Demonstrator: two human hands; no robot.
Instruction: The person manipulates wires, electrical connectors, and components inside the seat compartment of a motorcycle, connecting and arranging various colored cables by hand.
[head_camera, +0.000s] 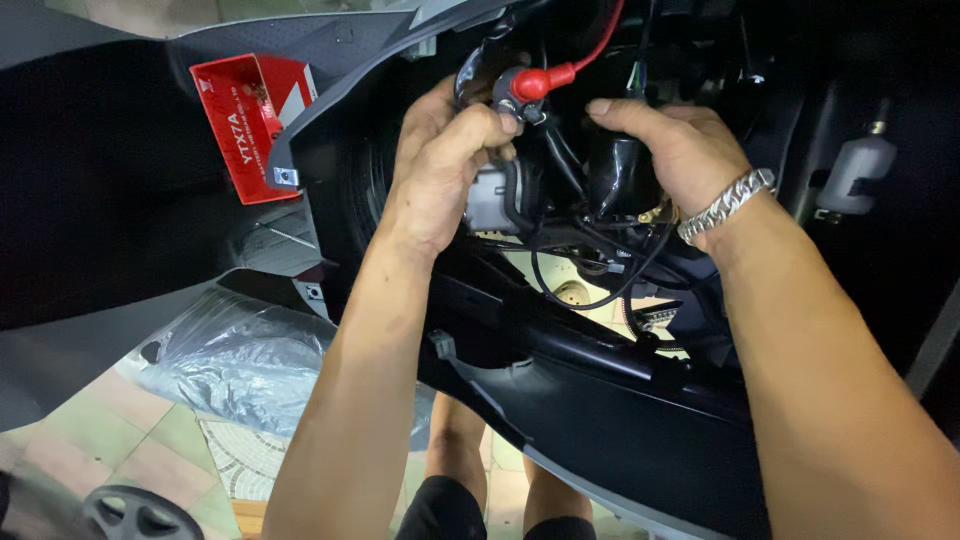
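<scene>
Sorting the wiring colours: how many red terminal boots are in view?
1: the red terminal boot sits by the left hand, on a red cable. Others may be hidden behind the hands.

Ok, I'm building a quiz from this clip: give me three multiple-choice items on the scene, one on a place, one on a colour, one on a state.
1. Where is the red box?
A. upper left, beside the dark body panel
B. on the tiled floor
C. in the right hand

2. What colour is the terminal cap by the left hand?
A. blue
B. red
C. yellow

3. What does the right hand do?
A. hangs free
B. grips a black part
C. holds a wrench

Answers: 1 A, it sits above the panel edge; 2 B, cap and its wire are red; 3 B, the fingers wrap around the part.
</scene>
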